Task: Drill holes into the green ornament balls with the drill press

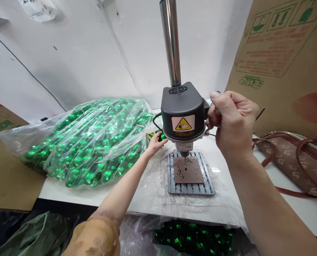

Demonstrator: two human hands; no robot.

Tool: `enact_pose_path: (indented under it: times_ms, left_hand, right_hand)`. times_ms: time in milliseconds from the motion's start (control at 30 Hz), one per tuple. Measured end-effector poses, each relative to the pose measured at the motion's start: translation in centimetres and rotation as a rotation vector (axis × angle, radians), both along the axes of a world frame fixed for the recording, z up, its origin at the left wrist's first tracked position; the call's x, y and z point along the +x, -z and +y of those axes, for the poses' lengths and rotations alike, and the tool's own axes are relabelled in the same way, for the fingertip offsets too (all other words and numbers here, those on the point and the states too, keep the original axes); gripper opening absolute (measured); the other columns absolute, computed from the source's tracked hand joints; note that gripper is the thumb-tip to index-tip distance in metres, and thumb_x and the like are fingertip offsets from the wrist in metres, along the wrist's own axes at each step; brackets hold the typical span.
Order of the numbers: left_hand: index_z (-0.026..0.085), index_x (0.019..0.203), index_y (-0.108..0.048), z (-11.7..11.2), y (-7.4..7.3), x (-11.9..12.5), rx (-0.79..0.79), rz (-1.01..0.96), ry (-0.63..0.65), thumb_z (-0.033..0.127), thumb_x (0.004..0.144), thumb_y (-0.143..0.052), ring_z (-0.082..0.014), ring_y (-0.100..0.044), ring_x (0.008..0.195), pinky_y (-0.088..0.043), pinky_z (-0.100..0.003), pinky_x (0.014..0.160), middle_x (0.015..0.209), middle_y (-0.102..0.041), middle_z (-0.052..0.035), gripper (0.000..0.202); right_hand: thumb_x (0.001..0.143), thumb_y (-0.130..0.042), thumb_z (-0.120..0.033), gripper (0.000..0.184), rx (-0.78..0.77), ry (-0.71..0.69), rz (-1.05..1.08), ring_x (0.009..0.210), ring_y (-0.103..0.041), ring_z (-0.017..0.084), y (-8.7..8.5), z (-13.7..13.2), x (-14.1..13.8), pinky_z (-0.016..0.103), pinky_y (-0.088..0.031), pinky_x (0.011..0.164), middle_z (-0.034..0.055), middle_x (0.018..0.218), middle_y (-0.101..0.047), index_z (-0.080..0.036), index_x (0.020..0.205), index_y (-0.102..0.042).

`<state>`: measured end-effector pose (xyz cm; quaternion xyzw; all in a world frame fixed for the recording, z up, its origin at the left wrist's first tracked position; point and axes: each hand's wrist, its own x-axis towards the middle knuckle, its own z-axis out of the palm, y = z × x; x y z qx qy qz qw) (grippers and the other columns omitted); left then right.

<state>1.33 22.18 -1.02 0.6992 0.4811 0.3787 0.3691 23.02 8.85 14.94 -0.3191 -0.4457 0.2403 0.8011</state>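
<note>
A small bench drill press with a black motor housing (183, 106) stands before me on a shiny steel column (171, 42). My right hand (231, 117) is closed in a fist at the right side of the housing, around its feed handle, most of which the fingers hide. On the left, behind the drill head, my left hand (156, 143) grips a shiny green faceted ball (162, 136), partly hidden by the fingers. Below the chuck (185, 154), a brown square board (191, 176) with a dark hole lies on the grey slotted base (174, 190), scattered with dark shavings.
A large clear plastic bag (94, 142) of shiny green balls fills the table's left side. More green balls (195, 236) lie in plastic below the front edge. Cardboard boxes (281, 53) stand at both sides. A patterned handbag (294, 160) sits at right.
</note>
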Motion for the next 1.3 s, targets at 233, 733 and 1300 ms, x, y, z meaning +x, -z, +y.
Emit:
enact_pose_path:
  times_ms: [233, 733, 1300]
  left_hand:
    - [0.013, 0.113, -0.061, -8.2, 1.6, -1.4, -0.351, -0.446, 0.058, 0.056, 0.072, -0.081, -0.0119, -0.064, 0.067, -0.051, -0.024, 0.059, 0.091, -0.070, -0.0067, 0.063]
    - [0.018, 0.117, -0.064, -11.2, 3.7, 3.1, -0.228, -0.308, 0.208, 0.050, 0.070, -0.084, -0.0187, -0.066, 0.090, -0.053, -0.030, 0.079, 0.105, -0.071, -0.0071, 0.061]
    - [0.021, 0.125, -0.061, -13.1, 5.3, 4.8, 0.094, -0.032, 0.117, 0.038, 0.079, -0.080, -0.0272, -0.061, 0.116, -0.048, -0.043, 0.103, 0.123, -0.063, -0.0099, 0.052]
  right_hand:
    - [0.083, -0.068, -0.041, 0.048, -0.010, 0.047, -0.024, 0.040, -0.031, 0.007, 0.0, 0.1, -0.1, 0.028, -0.027, 0.042, -0.0057, 0.043, -0.036, -0.022, 0.052, -0.038]
    - [0.088, -0.056, -0.060, 0.055, -0.035, 0.114, -0.123, 0.043, -0.030, 0.005, 0.0, 0.4, -0.1, 0.025, -0.030, 0.044, -0.0058, 0.047, -0.035, -0.023, 0.057, -0.029]
    - [0.087, -0.063, -0.038, 0.047, 0.040, 0.102, -0.106, 0.040, -0.031, 0.005, 0.7, -1.1, -0.2, 0.025, -0.026, 0.041, -0.0071, 0.045, -0.034, -0.023, 0.055, -0.033]
